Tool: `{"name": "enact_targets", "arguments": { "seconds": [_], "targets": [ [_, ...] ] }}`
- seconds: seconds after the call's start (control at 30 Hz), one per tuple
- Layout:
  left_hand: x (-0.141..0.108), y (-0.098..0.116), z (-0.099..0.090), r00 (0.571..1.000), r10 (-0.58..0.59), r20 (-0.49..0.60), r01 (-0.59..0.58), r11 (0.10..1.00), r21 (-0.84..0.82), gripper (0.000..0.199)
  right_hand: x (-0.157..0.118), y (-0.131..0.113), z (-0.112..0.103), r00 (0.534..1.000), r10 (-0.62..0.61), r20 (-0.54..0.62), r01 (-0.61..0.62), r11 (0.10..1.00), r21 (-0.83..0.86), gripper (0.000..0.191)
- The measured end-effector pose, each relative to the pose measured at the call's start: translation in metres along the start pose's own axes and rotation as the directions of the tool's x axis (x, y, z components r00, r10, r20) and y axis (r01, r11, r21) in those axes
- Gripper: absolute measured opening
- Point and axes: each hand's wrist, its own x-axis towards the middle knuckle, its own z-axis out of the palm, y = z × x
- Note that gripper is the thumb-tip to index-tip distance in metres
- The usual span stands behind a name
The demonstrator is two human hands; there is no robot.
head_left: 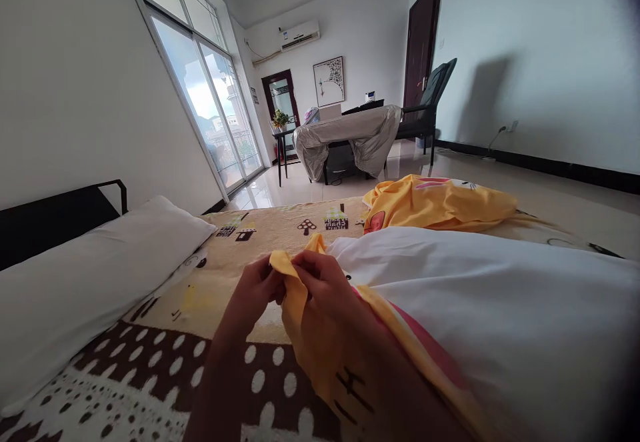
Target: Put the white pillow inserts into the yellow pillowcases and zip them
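Observation:
Both my hands are close together over the bed, gripping the edge of a yellow cloth cover. My left hand pinches the cloth on its left side. Just to the right, my right hand has its fingers closed on the same edge. The cover hangs below my hands and runs down to the right, showing dark markings and a pink patch. Beside my right forearm lies a large white pillow or quilt, partly bordered by the yellow cloth.
A white pillow rests at the left on the patterned blanket. Another yellow printed cloth lies crumpled at the bed's far side. Beyond stand a covered table and a black chair.

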Motion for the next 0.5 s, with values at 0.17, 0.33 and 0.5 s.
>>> {"name": "enact_targets", "arguments": {
  "seconds": [0.17, 0.33, 0.5],
  "targets": [
    [-0.0012, 0.001, 0.0036, 1.0, -0.005, 0.0, 0.005, 0.999, -0.041, 0.036, 0.0006, -0.0018, -0.0001, 0.999, 0.002, -0.053, 0.0, 0.999, 0.047, 0.017],
    [0.0016, -0.0029, 0.0019, 1.0, -0.018, -0.014, 0.015, 0.989, -0.148, 0.034, -0.0001, -0.0003, 0.001, 0.994, 0.001, -0.105, -0.001, 1.0, 0.008, 0.019],
    [0.0056, -0.0054, 0.0007, 0.999, -0.027, -0.023, 0.021, 0.973, -0.23, 0.03, 0.0023, 0.0043, 0.002, 0.992, -0.008, -0.123, 0.013, 0.999, 0.037, 0.019]
  ]
}}
